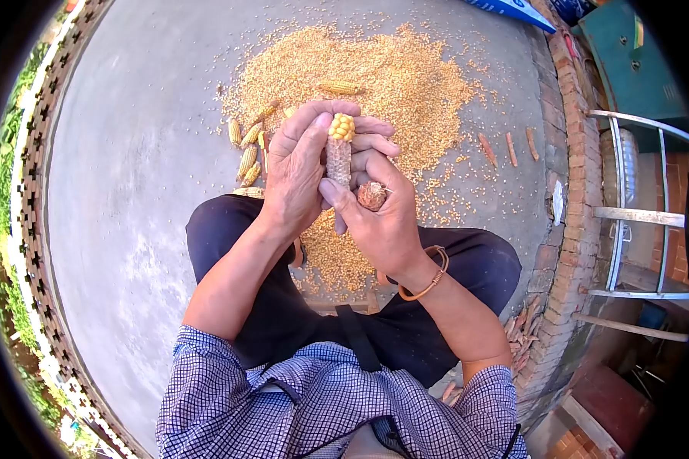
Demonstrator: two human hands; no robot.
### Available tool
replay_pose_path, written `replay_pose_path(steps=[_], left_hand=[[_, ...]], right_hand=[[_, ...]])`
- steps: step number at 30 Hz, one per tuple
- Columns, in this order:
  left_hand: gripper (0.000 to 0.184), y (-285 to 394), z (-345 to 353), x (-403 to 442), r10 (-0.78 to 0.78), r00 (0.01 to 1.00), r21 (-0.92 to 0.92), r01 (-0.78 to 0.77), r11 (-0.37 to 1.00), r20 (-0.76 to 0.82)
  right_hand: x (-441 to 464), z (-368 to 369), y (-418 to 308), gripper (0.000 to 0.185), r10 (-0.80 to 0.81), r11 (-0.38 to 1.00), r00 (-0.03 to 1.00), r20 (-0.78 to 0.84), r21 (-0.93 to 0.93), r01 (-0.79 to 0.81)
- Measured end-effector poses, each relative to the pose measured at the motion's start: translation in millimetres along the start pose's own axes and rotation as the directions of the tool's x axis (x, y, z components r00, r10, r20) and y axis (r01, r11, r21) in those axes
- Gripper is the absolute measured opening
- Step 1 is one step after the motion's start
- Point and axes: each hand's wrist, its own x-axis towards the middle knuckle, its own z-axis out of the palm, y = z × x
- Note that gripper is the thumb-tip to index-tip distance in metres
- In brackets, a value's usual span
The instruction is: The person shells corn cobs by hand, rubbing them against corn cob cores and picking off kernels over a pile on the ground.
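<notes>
A mostly stripped corn cob [339,157] stands between my two hands, with yellow kernels left only at its top end. My left hand [298,157] is closed around its left side, the thumb against the kernels. My right hand [383,206] grips the lower part, thumb pressed on the bare cob. Also in my right hand is a reddish bare cob [372,196], its end showing between thumb and forefinger. Beyond the hands spreads a heap of loose corn kernels [283,69], with one whole ear of corn [341,87] on it.
Several unshelled ears [246,162] lie left of the heap. Bare cobs [511,149] lie to the right, and more are piled by the low brick edging [570,191]. A metal rail [616,203] stands beyond the bricks. My bent legs frame the nearer kernels.
</notes>
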Motion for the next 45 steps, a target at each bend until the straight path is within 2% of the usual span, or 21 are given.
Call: replay_pose_path(steps=[4, 6, 8, 9, 12, 14, 17, 18, 21, 23, 25, 27, 30, 32, 35, 36, 41, 45], left_hand=[[0.035, 3.6, 5.4, 1.7, -0.017, 0.999, -0.037, 0.016, 0.999, -0.032], [0.035, 2.2, 8.6, 0.1, -0.017, 0.998, -0.076, 0.013, 0.997, -0.054], [0.035, 1.9, 6.1, 0.1, -0.010, 0.998, 0.033, 0.012, 0.999, -0.055], [0.036, 3.0, 4.1, 0.5, -0.007, 0.998, 0.089, 0.012, 0.996, -0.056], [0.038, 6.4, -3.1, 1.5, -0.030, 1.000, 0.004, 0.030, 1.000, -0.008], [0.038, 5.3, -3.0, 1.2, -0.002, 1.000, 0.023, 0.002, 1.000, 0.014], [0.036, 5.1, -0.6, 1.2, -0.016, 1.000, -0.030, 0.016, 0.999, 0.002], [0.036, 5.0, 0.2, 1.8, -0.029, 1.000, -0.062, 0.029, 0.998, -0.009], [0.035, 2.1, 0.3, 1.0, -0.008, 1.000, 0.063, 0.010, 0.998, -0.027], [0.033, 3.1, 1.1, 1.1, -0.022, 0.999, 0.064, 0.024, 0.998, -0.034], [0.032, 4.0, 1.1, 0.9, -0.024, 0.999, 0.060, 0.026, 0.998, -0.040], [0.032, 3.1, 1.5, 0.2, -0.018, 0.999, 0.048, 0.020, 0.999, -0.045], [0.032, 4.8, 4.6, -0.2, -0.023, 0.999, -0.027, 0.022, 0.999, -0.025], [0.032, 0.9, 3.4, -0.2, 0.011, 1.000, 0.047, -0.010, 0.999, -0.016], [0.033, -0.4, -0.3, 1.0, 0.043, 0.999, 0.146, -0.041, 0.988, -0.005], [0.033, 0.2, -1.3, 1.2, 0.050, 0.999, 0.178, -0.049, 0.983, -0.002], [0.034, 6.6, -0.5, 1.0, -0.035, 0.998, 0.011, 0.036, 0.999, -0.053], [0.034, 5.4, 3.7, 0.2, -0.040, 0.998, -0.027, 0.038, 0.999, -0.049]], right_hand=[[2.0, -1.8, -5.7, 0.015, -0.006, 0.999, 1.000, -0.013, -0.044, 0.005], [2.7, -2.4, -3.1, 0.016, -0.104, 0.984, 0.994, -0.018, -0.150, 0.101], [6.1, -3.5, 7.6, 0.017, -0.309, 0.905, 0.951, 0.008, -0.306, 0.296], [5.4, -3.2, 5.7, 0.017, -0.244, 0.935, 0.970, 0.018, -0.260, 0.240], [2.6, -1.3, -2.7, 0.016, -0.087, 0.988, 0.995, 0.050, -0.126, 0.093], [0.8, -0.9, -4.2, 0.016, -0.023, 0.999, 0.998, 0.056, -0.044, 0.025], [0.3, -3.0, -7.2, 0.015, 0.029, 0.997, 0.999, 0.032, -0.079, -0.026], [1.4, -2.4, -5.2, 0.014, -0.030, 0.993, 0.999, 0.019, -0.116, 0.032], [2.8, -1.3, 1.5, 0.012, -0.194, 0.953, 0.981, -0.006, -0.240, 0.187], [3.0, -1.4, 1.9, 0.011, -0.289, 0.905, 0.957, -0.009, -0.329, 0.270], [1.3, -0.8, -2.2, 0.011, -0.148, 0.968, 0.989, -0.012, -0.204, 0.143], [1.5, -0.8, -3.7, 0.012, -0.090, 0.984, 0.996, -0.007, -0.153, 0.088], [2.8, -2.5, -2.3, 0.012, -0.148, 0.966, 0.989, -0.015, -0.215, 0.141], [4.0, -3.5, 1.5, 0.012, -0.223, 0.934, 0.975, -0.017, -0.290, 0.209], [1.5, -6.4, -2.4, 0.014, -0.203, 0.905, 0.979, 0.033, -0.377, 0.200], [0.3, -6.0, -3.0, 0.014, -0.138, 0.946, 0.990, 0.029, -0.292, 0.140], [1.6, -3.6, 0.1, 0.016, 0.046, 0.997, 0.997, 0.057, 0.057, -0.049], [-3.4, -1.8, -19.0, 0.017, 0.170, 0.974, 0.983, 0.062, 0.142, -0.177]])
